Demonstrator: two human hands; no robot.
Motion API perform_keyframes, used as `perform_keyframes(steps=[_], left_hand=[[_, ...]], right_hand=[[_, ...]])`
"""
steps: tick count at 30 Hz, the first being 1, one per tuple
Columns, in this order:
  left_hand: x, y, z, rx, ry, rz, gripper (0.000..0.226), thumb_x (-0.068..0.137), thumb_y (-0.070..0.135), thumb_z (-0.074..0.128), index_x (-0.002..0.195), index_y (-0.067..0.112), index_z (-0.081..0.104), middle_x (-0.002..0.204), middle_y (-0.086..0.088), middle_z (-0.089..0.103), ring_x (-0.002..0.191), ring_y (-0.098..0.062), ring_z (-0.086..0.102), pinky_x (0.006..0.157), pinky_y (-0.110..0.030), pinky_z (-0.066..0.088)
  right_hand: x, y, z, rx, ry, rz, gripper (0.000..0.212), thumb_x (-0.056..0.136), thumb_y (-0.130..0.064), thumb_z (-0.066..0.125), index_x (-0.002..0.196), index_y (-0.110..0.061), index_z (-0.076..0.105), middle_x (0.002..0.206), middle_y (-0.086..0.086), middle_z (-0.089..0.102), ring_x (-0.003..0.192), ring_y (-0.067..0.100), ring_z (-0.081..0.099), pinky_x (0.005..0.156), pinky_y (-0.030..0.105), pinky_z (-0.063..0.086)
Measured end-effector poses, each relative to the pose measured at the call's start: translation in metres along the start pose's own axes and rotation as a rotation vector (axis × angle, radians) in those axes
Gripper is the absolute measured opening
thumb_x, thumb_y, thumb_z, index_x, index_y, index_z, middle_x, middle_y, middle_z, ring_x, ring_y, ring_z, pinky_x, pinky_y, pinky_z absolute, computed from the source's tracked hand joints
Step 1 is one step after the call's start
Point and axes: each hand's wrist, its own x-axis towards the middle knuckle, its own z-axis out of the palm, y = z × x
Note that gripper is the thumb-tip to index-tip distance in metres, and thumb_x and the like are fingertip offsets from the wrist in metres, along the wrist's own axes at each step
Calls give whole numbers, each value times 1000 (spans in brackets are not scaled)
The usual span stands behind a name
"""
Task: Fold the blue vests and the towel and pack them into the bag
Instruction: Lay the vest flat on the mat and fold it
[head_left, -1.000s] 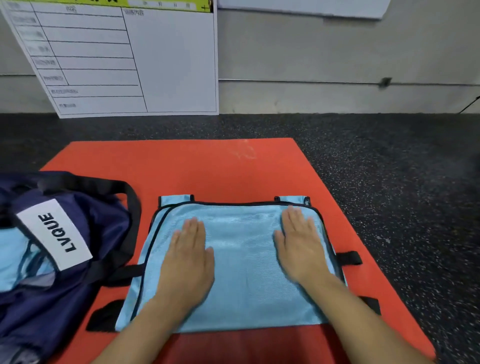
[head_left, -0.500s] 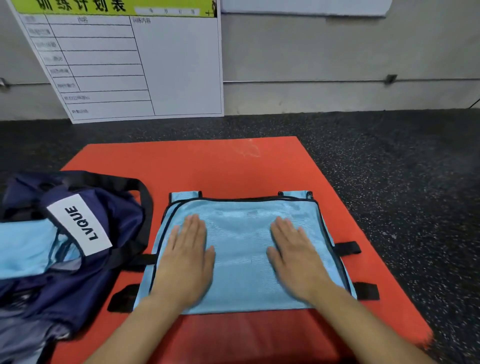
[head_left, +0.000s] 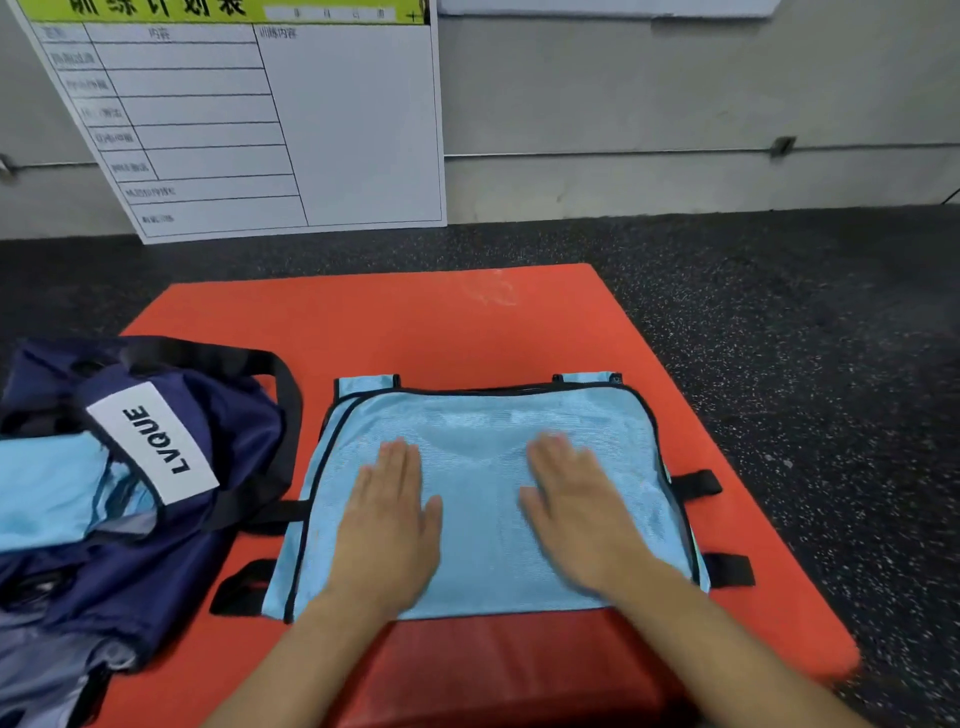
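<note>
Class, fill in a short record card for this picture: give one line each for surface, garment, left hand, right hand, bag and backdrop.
surface: orange mat on dark speckled floor
garment: light blue vest, lying flat on the mat
left hand: left hand flat on the vest
right hand: right hand flat on the vest, slightly blurred
bag: navy bag to the left, light blue fabric inside
backdrop: whiteboard chart against the wall

At the left of the frame, your navy bag (head_left: 156, 499) carries a white label (head_left: 153, 441) reading "LVQUE". The whiteboard (head_left: 249, 114), upper left, shows blurred, illegible characters.
</note>
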Motion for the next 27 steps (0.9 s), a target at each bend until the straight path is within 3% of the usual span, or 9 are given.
perform_keyframes(steps=[3,7,9,11,13,17,21,24,27], left_hand=[[4,25,11,-22,7,116,64,101,37,26,149,-1,44,158,-18,39,149,-31,34,120,-47,26],[12,-2,10,-16,-54,-26,80,95,54,8,160,11,25,168,-10,16,156,-25,11,126,-40,7],[19,-27,1,24,-33,-133,82,92,61,4,160,22,28,168,-15,15,156,-32,6,126,-41,0],[29,-49,-12,48,8,-251,67,97,60,18,154,32,41,163,-24,24,154,-41,11,124,-46,2],[39,-63,-19,27,-44,-312,55,103,54,25,153,38,41,162,-25,24,152,-43,13,124,-49,7],[58,-71,-19,-54,-72,-289,64,101,56,21,155,28,40,161,-20,30,153,-35,18,124,-45,17],[72,-72,-16,-80,-81,-257,61,105,48,29,155,14,38,163,-10,32,155,-26,18,125,-44,18],[86,-72,-24,-69,-77,-248,66,103,51,15,152,17,43,160,-4,38,154,-25,19,124,-44,18],[110,-67,-28,3,-108,-256,61,105,49,11,154,25,39,163,3,33,155,-22,14,124,-45,12]], right_hand=[[-3,-37,21,-28,-12,-190,64,106,-50,16,161,-18,27,169,0,18,157,17,9,125,38,2],[15,27,8,-44,-22,82,68,103,-56,10,164,-26,12,171,-5,2,158,16,-5,128,38,-4],[25,59,-6,-55,-29,227,64,106,-54,16,164,-27,9,172,-1,-2,158,17,-8,127,37,-6],[31,73,-17,-59,-62,274,63,106,-57,22,163,-33,13,172,4,-3,158,20,-9,128,39,-4],[37,79,-21,-37,-64,307,59,105,-58,28,160,-39,21,171,8,-2,158,23,-8,127,40,-2],[51,93,-24,41,-84,349,57,104,-56,36,159,-41,27,171,7,-1,158,23,-7,128,41,1],[61,104,-20,56,-83,280,55,108,-44,33,160,-27,29,170,0,16,158,21,7,128,42,8],[62,106,-20,1,-16,215,52,105,-36,34,153,-18,42,155,2,42,145,24,34,121,46,28],[57,106,-27,-40,-3,184,44,103,-30,43,144,-16,51,138,-1,52,129,24,48,112,40,39]])
